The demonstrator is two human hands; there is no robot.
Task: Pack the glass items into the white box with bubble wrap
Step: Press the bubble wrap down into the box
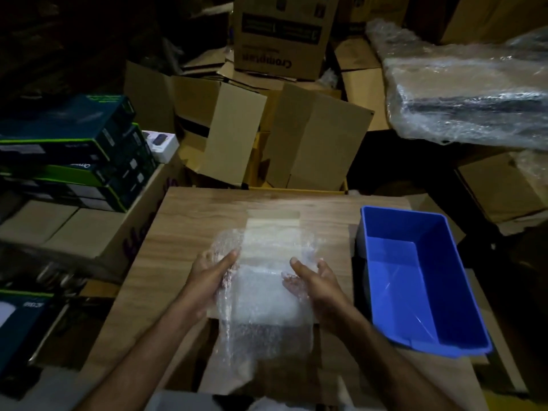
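We look from a single head-worn camera, forward and steeply down, close above our hands point(261, 280) at the wooden table point(178, 232), cartons beyond.

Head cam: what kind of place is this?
Likely a warehouse or stockroom packing spot: brown cartons piled behind the wooden table, stacked retail boxes at left, a bubble-wrapped bundle at right.

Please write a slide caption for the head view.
Both hands hold bubble wrap over a wooden table, blue bin alongside.
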